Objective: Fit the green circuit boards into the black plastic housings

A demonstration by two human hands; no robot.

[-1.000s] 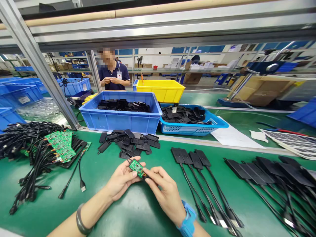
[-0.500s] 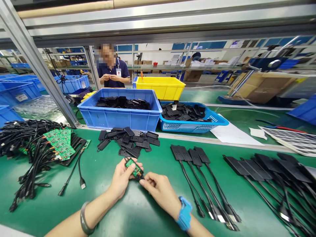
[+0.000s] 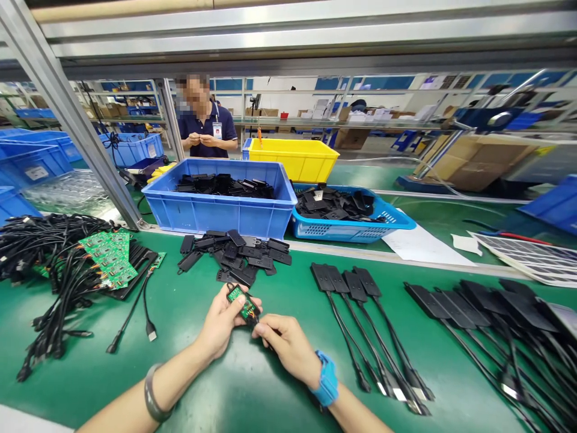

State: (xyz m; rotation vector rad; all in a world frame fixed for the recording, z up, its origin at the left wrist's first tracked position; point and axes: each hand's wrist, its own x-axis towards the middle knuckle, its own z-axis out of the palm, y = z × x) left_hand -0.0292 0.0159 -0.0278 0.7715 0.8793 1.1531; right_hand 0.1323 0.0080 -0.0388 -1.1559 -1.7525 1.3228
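Observation:
My left hand (image 3: 220, 325) grips a small green circuit board (image 3: 240, 304) that sits in a black plastic shell, thumb on top. My right hand (image 3: 286, 347) is closed in a pinch at the board's cable end, where the black cable leaves it. Both hands hover low over the green mat (image 3: 193, 313). Just beyond them lies a heap of black plastic shells (image 3: 238, 258).
At left is a tangle of black cables with green boards (image 3: 108, 258). Cased units with cables lie in rows at centre (image 3: 356, 288) and right (image 3: 496, 307). A blue bin (image 3: 216, 210), a blue basket (image 3: 351, 225) and a yellow bin (image 3: 293, 159) stand behind. A person (image 3: 205, 126) stands opposite.
Both hands have drawn slightly nearer and left. The board now sits inside the black shell, and my right fingers have closed more tightly at its cable end.

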